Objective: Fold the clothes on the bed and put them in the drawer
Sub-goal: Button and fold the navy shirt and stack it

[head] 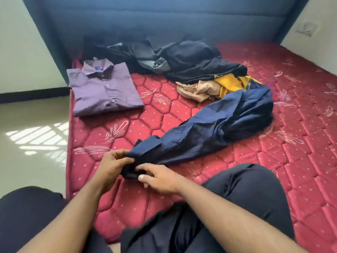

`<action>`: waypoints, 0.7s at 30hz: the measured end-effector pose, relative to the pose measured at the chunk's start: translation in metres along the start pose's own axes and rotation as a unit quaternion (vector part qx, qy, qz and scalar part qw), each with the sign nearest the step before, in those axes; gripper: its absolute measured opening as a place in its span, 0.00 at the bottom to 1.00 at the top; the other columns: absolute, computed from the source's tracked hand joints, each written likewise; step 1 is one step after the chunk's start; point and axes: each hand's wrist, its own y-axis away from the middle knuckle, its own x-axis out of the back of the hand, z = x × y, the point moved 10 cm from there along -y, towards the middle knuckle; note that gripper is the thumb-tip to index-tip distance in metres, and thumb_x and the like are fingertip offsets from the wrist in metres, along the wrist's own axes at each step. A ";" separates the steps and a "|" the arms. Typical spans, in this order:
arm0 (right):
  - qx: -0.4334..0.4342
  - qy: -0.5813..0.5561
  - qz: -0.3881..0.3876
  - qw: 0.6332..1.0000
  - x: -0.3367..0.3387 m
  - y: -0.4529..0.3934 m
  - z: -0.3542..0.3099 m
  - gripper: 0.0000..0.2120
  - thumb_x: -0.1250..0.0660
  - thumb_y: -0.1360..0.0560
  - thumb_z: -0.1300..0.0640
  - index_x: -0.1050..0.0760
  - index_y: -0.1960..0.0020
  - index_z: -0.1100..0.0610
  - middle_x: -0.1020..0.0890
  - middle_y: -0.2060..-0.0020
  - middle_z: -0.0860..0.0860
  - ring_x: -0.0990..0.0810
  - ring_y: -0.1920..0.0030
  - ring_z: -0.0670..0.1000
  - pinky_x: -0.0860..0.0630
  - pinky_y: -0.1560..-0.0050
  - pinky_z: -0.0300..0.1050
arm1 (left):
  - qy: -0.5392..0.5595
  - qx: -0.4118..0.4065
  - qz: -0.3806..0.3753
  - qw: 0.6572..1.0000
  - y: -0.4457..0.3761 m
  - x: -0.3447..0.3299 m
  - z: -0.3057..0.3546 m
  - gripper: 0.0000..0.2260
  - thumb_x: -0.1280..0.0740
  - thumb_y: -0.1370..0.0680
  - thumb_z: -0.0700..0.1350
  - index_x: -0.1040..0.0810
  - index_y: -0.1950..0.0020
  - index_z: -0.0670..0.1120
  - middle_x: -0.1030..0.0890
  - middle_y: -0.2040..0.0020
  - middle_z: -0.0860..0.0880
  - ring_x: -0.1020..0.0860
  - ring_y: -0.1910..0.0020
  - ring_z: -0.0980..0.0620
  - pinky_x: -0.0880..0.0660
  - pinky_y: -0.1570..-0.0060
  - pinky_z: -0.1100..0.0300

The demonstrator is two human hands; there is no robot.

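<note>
A navy blue shirt (215, 125) lies stretched and bunched across the red quilted mattress (164, 110), its near end drawn toward me. My left hand (113, 165) pinches that near end from the left. My right hand (158, 177) grips the same end from the right, fingers curled over the dark fabric. A folded purple shirt (104, 88) lies flat at the far left of the mattress. Behind it sits a heap of black and grey clothes (182, 57), with a beige garment (198, 90) and a yellow one (231, 83) at its near edge.
A blue padded headboard (164, 19) stands behind the bed. The mattress's left edge drops to a pale tiled floor (32, 139). My knees in dark trousers (246, 198) rest at the mattress's near end. A wall socket (308, 28) is at upper right.
</note>
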 end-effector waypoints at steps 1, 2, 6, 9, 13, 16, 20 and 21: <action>0.053 -0.003 0.107 0.993 0.025 0.004 -0.011 0.11 0.36 0.21 0.53 0.21 0.42 0.56 0.17 0.56 0.51 0.23 0.61 0.44 0.25 0.51 0.41 | -0.025 -0.029 0.006 0.999 0.005 0.006 0.008 0.10 0.32 0.37 0.37 0.13 0.62 0.46 0.15 0.62 0.47 0.20 0.64 0.55 0.22 0.61 0.63; 0.106 0.020 0.232 0.967 0.055 0.012 -0.025 0.10 0.34 0.23 0.53 0.19 0.48 0.57 0.18 0.58 0.51 0.22 0.61 0.47 0.24 0.52 0.46 | -0.063 -0.064 0.003 0.996 0.013 0.009 0.025 0.10 0.33 0.37 0.36 0.14 0.62 0.46 0.15 0.63 0.50 0.20 0.64 0.58 0.23 0.61 0.66; 0.135 0.191 0.346 0.909 0.119 0.019 -0.045 0.18 0.33 0.28 0.49 0.22 0.39 0.51 0.20 0.45 0.49 0.22 0.43 0.53 0.29 0.42 0.53 | -0.216 -0.142 -0.048 0.965 0.035 0.005 0.048 0.14 0.38 0.39 0.34 0.17 0.64 0.50 0.18 0.66 0.57 0.22 0.65 0.63 0.27 0.61 0.67; 0.072 0.331 0.113 0.934 0.075 0.000 -0.019 0.11 0.34 0.24 0.50 0.22 0.42 0.48 0.19 0.44 0.44 0.24 0.39 0.47 0.41 0.35 0.51 | -0.303 -0.143 -0.049 0.941 0.048 0.014 0.036 0.16 0.38 0.38 0.36 0.16 0.64 0.53 0.19 0.63 0.55 0.22 0.62 0.64 0.27 0.57 0.66; 0.086 0.380 0.102 0.915 0.044 0.018 -0.010 0.05 0.37 0.23 0.52 0.24 0.49 0.51 0.21 0.50 0.46 0.26 0.42 0.51 0.37 0.44 0.50 | -0.341 -0.065 -0.111 0.931 0.061 0.010 0.022 0.21 0.33 0.32 0.37 0.18 0.43 0.52 0.25 0.47 0.52 0.25 0.49 0.64 0.30 0.43 0.68; 0.076 0.284 0.111 0.949 0.041 0.029 -0.004 0.04 0.40 0.22 0.50 0.28 0.53 0.50 0.23 0.57 0.44 0.26 0.52 0.45 0.41 0.36 0.53 | -0.279 0.017 -0.116 0.953 0.065 0.005 0.008 0.26 0.31 0.29 0.41 0.26 0.30 0.48 0.34 0.30 0.54 0.34 0.33 0.61 0.36 0.37 0.71; 0.134 0.130 0.177 0.966 0.060 0.043 -0.010 0.04 0.36 0.26 0.49 0.24 0.54 0.47 0.24 0.71 0.36 0.28 0.69 0.38 0.34 0.48 0.48 | -0.214 0.023 0.097 0.972 0.053 0.037 0.018 0.23 0.33 0.28 0.48 0.23 0.32 0.49 0.38 0.23 0.50 0.38 0.29 0.57 0.37 0.38 0.71; 0.150 0.088 0.181 0.968 0.062 0.046 -0.011 0.05 0.35 0.26 0.52 0.24 0.50 0.49 0.25 0.71 0.35 0.29 0.70 0.39 0.35 0.52 0.43 | -0.306 0.007 0.120 0.944 0.051 0.044 0.022 0.23 0.31 0.27 0.53 0.22 0.32 0.53 0.40 0.22 0.50 0.38 0.27 0.52 0.38 0.32 0.61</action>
